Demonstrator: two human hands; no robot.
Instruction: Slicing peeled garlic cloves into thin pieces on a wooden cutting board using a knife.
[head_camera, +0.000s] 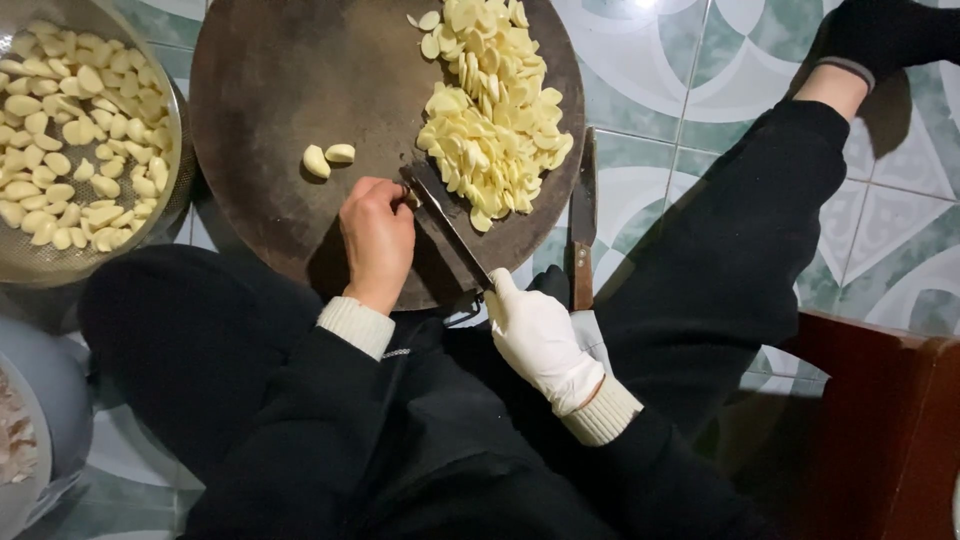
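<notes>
my gloved right hand (540, 340) grips the dark cleaver (447, 225) mid-slice on the round dark wooden board (270, 90), bare left hand (377, 238) clenched over a clove beside it, near the pale heap of garlic slices (495, 100); next, steady even cuts, i judge.

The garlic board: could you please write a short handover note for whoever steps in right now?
Left hand: bare, pinning a clove at the blade.
Right hand: gloved, grip shut on the knife.
Board: slices heaped on its right side, two whole cloves near the middle.
Bowl at left holds many peeled cloves.
Spare knife lies on the floor by the board.
Done: one heap sliced. Left: the two cloves and the bowlful.
</notes>
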